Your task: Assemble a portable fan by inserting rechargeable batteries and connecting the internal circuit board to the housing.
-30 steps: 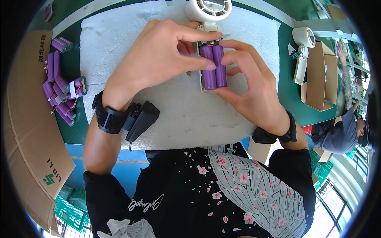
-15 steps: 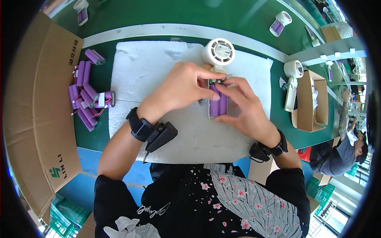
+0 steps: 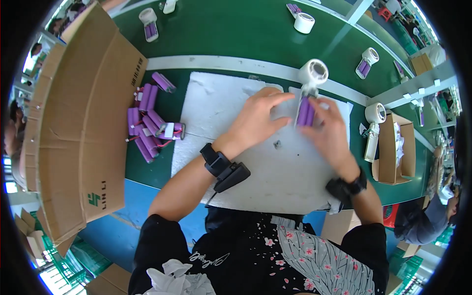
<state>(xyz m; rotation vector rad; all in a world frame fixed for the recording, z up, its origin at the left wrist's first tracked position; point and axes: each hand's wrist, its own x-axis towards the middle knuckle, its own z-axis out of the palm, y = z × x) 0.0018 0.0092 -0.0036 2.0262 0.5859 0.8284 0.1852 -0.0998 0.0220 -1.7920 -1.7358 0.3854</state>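
Observation:
A white handheld fan (image 3: 313, 73) lies at the far right of the white foam sheet (image 3: 236, 167), head away from me. Its handle is open, and purple battery cells (image 3: 305, 112) sit side by side inside it. My right hand (image 3: 330, 135), somewhat blurred, grips the handle from its right side, fingers by the upper end and thumb low. To the left of the handle, my left hand (image 3: 255, 118) is apart from the fan, thumb and fingers spread with nothing between them. A small dark bit (image 3: 278, 144) rests on the foam below that hand.
Purple battery packs (image 3: 147, 118) with red wires lie left of the foam, beside a tall cardboard box (image 3: 83, 132). At right stand another fan (image 3: 375, 113) and a small open carton (image 3: 405, 152). More fans (image 3: 305, 22) sit across the green bench, beyond a pale rail (image 3: 206, 62).
My left hand has come off the fan and opened. The fan, with my right hand on it, has shifted right across the foam. The whole view has swung leftward.

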